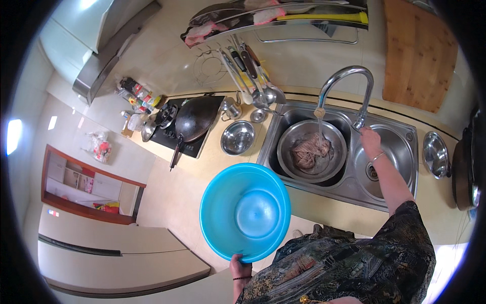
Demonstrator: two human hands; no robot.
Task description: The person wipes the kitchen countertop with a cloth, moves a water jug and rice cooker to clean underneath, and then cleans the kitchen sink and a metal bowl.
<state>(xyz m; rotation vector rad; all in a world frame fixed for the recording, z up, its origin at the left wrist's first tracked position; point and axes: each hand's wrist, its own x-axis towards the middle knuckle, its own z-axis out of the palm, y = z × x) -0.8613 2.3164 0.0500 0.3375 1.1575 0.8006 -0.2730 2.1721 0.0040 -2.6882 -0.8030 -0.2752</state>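
Observation:
My left hand (240, 267) grips the rim of a blue plastic basin (216, 205), tilted so that its bare inside faces me. On the lever at the base of the chrome faucet (365, 85) rests my right hand (370, 142), its fingers closed around the handle. Water runs from the spout into a steel bowl (285, 152) set in the left bowl of the double sink (383, 204). In that steel bowl lies a pinkish-brown piece of raw meat or offal (309, 150), wet under the stream.
Left of the sink are a small steel bowl (238, 138), a metal pot (231, 108) and a black wok (195, 117) on the cooktop. Ladles and spatulas (252, 68) hang from the wall. Another steel bowl (436, 154) stands right of the sink, below a wooden cutting board (419, 55).

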